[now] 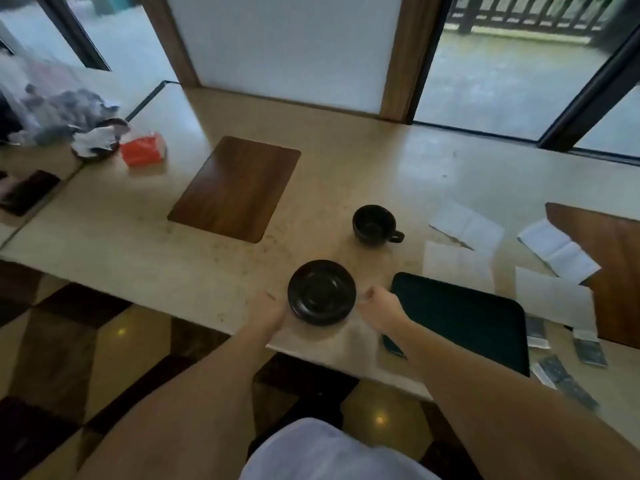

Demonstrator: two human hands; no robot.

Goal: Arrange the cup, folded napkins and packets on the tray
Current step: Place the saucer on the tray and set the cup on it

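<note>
- No writing on the packets (pixel 588 351) is readable to you.
- Your left hand (pixel 268 311) lies open against the saucer (pixel 321 292); your right hand (pixel 381 306) is loosely curled, empty.
- The cup (pixel 375 224) stands beyond the saucer, napkins (pixel 465 228) and tray (pixel 460 317) to its right.

Your right forearm covers the near left corner of the dark tray (pixel 464 317). The wooden board (pixel 602 271) at far right is cut off by the frame edge and partly covered by napkins (pixel 554 296). Print on the packets (pixel 588 351) is too blurred to read. The heap at upper left (pixel 52 112) is smeared; you cannot tell its contents. Your left hand (pixel 266 311) fingertips are blurred at the saucer (pixel 322 292) rim; contact is unclear.
</note>
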